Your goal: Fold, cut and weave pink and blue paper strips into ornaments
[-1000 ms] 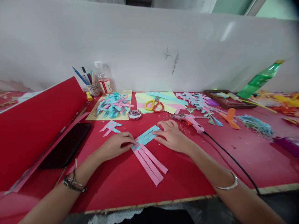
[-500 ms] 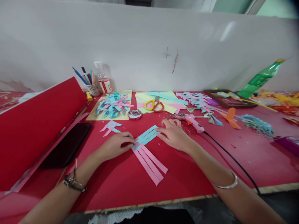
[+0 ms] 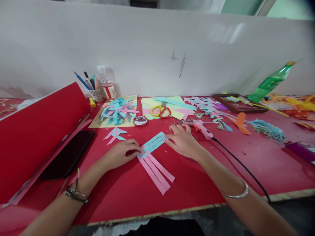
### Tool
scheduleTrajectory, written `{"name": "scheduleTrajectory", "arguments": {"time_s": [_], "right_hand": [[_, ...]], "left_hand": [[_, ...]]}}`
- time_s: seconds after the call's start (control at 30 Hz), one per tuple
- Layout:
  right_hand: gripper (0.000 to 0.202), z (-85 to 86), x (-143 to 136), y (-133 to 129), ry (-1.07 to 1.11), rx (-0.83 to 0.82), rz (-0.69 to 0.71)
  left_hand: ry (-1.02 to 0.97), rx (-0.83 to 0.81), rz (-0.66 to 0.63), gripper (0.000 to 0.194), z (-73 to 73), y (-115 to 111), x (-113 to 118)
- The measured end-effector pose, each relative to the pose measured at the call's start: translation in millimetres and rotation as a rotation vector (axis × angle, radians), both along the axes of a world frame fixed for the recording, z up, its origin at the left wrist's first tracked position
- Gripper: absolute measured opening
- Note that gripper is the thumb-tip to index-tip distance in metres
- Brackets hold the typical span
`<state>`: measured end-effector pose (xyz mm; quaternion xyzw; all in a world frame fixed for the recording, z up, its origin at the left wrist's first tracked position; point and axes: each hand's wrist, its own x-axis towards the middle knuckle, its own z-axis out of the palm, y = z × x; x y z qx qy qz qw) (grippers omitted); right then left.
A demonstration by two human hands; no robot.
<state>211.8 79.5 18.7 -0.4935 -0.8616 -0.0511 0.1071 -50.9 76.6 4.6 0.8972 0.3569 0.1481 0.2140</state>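
Blue paper strips (image 3: 154,143) and pink paper strips (image 3: 157,174) lie on the red tabletop, interlaced at one corner. The blue ones run up to the right, the pink ones down to the right. My left hand (image 3: 121,152) has its thumb and fingers closed on the woven corner, partly hiding it. At the far ends of the blue strips, my right hand (image 3: 183,142) rests with fingers curved and apart, its thumb side at the strip tips. A small woven pink-and-blue piece (image 3: 115,133) lies just beyond my left hand.
A pink glue gun (image 3: 200,127) with a black cord lies beyond my right hand. Scissors (image 3: 161,110) rest on paper sheets at the back. On the left are a phone (image 3: 67,155) and a raised red panel (image 3: 44,131); a green bottle (image 3: 272,82) leans at right.
Both hands and the strips keep practically the same arrangement. The whole view has shifted slightly, so things appear a little further left.
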Motion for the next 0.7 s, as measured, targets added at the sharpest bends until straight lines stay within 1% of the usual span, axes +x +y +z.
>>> {"name": "scheduleTrajectory", "arguments": {"time_s": [0.07,0.2,0.27,0.37,0.53,0.6,0.7], "right_hand": [[0.039,0.2,-3.5,-2.3,0.017,0.011,0.028],[0.036,-1.7,-19.1,-12.1,0.053,-0.096,0.237],[0.036,-3.4,-24.9,-15.3,0.036,-0.14,0.296],[0.035,-4.1,-25.3,-15.1,0.028,-0.142,0.284],[0.036,-0.9,-20.9,-13.1,0.031,-0.061,0.164],[0.036,-1.4,-24.1,-15.4,0.025,-0.059,0.191],[0.036,-3.8,-30.8,-19.5,0.012,-0.098,0.278]], "left_hand": [[-0.004,0.003,-0.004,0.023,-0.7,0.0,0.0],[-0.024,0.01,0.018,0.022,-2.9,0.1,0.5],[-0.029,0.016,0.041,0.021,-3.8,0.4,0.8],[-0.02,0.017,0.035,0.022,-4.4,0.7,0.9],[0.003,0.013,0.007,0.024,-4.0,0.6,0.0],[0.01,0.013,0.009,0.023,-3.6,0.4,0.1],[0.014,0.016,0.013,0.022,-3.0,0.4,0.8]]}}
